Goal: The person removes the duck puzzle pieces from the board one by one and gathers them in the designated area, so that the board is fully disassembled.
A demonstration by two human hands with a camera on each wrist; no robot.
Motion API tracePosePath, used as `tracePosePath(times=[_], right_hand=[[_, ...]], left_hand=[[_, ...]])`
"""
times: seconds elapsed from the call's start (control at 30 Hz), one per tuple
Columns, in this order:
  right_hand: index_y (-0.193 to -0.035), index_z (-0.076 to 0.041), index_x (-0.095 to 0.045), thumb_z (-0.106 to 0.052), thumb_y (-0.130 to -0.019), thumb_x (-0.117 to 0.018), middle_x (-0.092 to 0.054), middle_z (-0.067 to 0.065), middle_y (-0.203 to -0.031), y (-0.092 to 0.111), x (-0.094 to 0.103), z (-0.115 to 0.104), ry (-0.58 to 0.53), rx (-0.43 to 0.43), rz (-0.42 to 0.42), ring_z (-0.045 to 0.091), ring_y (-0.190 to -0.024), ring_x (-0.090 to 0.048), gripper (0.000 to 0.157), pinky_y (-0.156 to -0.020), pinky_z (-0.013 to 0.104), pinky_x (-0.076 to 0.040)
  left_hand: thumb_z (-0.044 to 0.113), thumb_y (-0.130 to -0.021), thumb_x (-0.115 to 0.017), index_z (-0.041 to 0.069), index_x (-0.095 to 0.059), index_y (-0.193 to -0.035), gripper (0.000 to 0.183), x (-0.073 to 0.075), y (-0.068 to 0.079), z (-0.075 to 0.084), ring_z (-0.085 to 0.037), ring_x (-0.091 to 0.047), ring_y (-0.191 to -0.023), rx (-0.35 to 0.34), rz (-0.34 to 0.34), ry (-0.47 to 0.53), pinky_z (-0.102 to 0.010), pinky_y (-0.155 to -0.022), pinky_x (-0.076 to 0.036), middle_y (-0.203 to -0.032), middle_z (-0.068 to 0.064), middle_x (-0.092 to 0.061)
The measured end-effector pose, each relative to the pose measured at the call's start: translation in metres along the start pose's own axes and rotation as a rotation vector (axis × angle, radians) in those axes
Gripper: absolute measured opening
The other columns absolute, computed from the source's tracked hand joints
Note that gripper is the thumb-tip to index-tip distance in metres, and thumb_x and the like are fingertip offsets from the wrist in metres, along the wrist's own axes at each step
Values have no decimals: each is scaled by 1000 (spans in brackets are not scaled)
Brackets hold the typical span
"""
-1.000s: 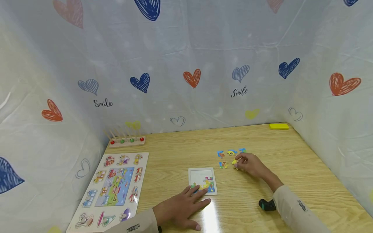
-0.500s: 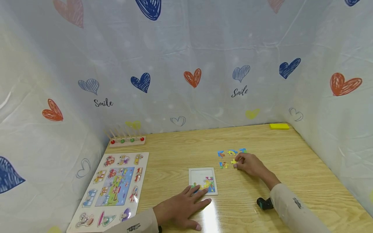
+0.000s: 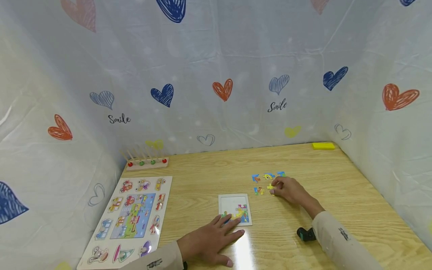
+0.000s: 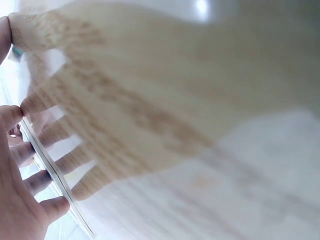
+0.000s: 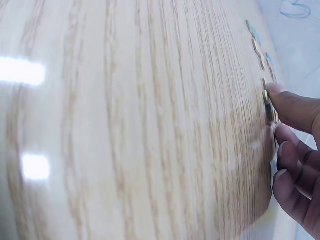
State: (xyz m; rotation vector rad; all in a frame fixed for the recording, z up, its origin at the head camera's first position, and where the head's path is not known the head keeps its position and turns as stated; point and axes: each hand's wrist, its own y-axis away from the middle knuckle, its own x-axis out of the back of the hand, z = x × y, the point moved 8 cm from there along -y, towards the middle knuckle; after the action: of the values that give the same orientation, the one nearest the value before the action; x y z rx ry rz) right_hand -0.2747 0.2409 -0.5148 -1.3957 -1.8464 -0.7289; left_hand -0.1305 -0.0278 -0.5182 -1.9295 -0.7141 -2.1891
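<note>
My left hand (image 3: 214, 240) lies spread, its fingertips resting on the lower part of a small white-framed jigsaw tray (image 3: 231, 201). Colourful pieces fill part of the tray's bottom and lower right; the fingers cover some of them. In the left wrist view, straight fingers reach over the edge of the tray (image 4: 60, 182). To the right, my right hand (image 3: 291, 192) pinches a yellow puzzle piece (image 3: 270, 186) between thumb and forefinger, close over the table. Just beyond it lie loose puzzle pieces: a blue-orange one (image 3: 255, 178), a yellow-blue one (image 3: 269, 176) and several others.
A large vehicle puzzle board (image 3: 165, 206) occupies the table's left side. Behind it stands a wooden peg rack (image 3: 147, 164) with red and green beads. A yellow block (image 3: 323, 146) sits at the far right corner, and a heart-printed curtain (image 3: 189, 123) encloses the table.
My right hand has shifted very slightly left with its fingertips at the yellow piece, and its forearm has drawn a little left. The left hand stays on the tray.
</note>
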Motion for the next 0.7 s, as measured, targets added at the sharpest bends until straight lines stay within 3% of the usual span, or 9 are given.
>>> tracePosePath(times=[0.43, 0.7], right_hand=[[-107, -10, -70, -29, -93, -73, -66, -5, -83, 2, 0, 0, 13, 20, 15, 8, -75, -58, 24, -72, 32, -49], [-111, -9, -70, -23, -95, -71, -67, -3, -87, 7, 6, -5, -41, 30, 19, 10, -75, -58, 22, -71, 33, -48]], left_hand=[[75, -96, -30, 30, -10, -163, 83, 1, 1, 2, -35, -19, -154, -6, 1, 15, -53, -118, -31, -170, -6, -9], [75, -96, -29, 30, -12, -163, 83, 2, 1, 2, -35, -19, -154, 1, 1, 12, -53, -119, -31, -170, -6, -10]])
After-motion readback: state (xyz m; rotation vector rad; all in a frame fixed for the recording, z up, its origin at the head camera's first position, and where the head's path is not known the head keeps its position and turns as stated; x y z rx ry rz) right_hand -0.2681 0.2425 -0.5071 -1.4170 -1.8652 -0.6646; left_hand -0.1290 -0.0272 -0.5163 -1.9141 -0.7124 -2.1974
